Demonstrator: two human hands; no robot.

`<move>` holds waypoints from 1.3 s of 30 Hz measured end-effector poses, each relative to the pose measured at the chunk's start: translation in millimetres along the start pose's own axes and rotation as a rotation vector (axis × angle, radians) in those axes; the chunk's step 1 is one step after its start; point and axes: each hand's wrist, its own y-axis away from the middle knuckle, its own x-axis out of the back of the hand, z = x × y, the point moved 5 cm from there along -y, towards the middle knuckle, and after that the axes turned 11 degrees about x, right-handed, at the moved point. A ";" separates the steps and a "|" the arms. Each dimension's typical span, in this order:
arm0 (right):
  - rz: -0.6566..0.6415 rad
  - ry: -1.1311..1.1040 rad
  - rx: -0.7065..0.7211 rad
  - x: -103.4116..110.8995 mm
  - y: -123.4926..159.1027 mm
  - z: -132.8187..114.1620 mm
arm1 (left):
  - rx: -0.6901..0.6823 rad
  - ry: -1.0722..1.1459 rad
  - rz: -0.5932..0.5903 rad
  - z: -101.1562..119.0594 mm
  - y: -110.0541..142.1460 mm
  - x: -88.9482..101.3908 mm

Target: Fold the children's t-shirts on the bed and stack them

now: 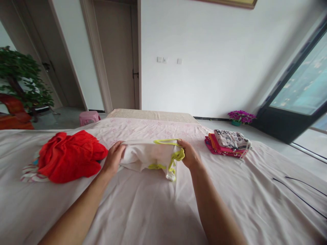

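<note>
A white garment with yellow-green trim (145, 154) is stretched between my two hands, just above the sheet-covered surface (143, 211). My left hand (114, 157) grips its left edge, with the fingers closed on the cloth. At the trimmed end, my right hand (187, 153) pinches the fabric and the yellow-green edging. The lower right corner of the garment hangs down. To the left of my left hand lies a crumpled red cloth (73, 156), on top of some striped fabric (33, 175). A stack of folded clothes (228, 144), with a printed white piece on top, sits to the right.
Two dark cords (298, 195) lie on the sheet at the right. Beyond the surface are a pink stool (89, 117), a potted plant (19, 76) and purple flowers (241, 116). A white wall (204, 68) and a door (114, 58) stand behind.
</note>
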 end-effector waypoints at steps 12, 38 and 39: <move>-0.049 -0.305 -0.061 -18.1 0.5 33.5 | -0.101 0.096 0.006 21.6 -13.1 -25.5; -0.071 1.058 0.430 15.2 2.7 93.9 | -0.180 -1.169 0.448 -61.6 -29.1 139.0; -0.087 1.096 0.435 13.5 3.3 93.3 | -0.241 -1.185 0.423 -60.5 -16.4 118.8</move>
